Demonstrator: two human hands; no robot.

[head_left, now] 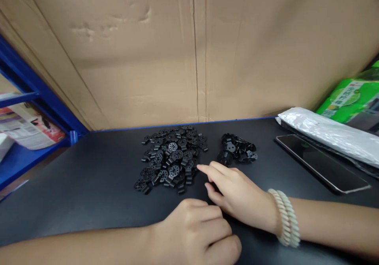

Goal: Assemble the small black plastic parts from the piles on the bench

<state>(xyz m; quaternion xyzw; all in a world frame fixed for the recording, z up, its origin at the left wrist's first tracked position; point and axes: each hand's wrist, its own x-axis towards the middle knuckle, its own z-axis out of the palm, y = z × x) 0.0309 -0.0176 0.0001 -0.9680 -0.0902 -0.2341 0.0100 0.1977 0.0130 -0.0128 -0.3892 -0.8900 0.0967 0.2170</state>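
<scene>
Hands low on my black table [89,186] — palms hidden.
My left hand [201,229] is curled, contents unseen; right hand [237,196] points loosely, empty, fingertip just beside the big pile of black perforated discs [171,156] — smaller pile [237,148] beyond.

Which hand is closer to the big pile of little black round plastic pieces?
Right. The right hand reaches its pointing finger to the near edge of the big pile of black round plastic pieces. The left hand rests curled on the table, nearer the person.
</scene>
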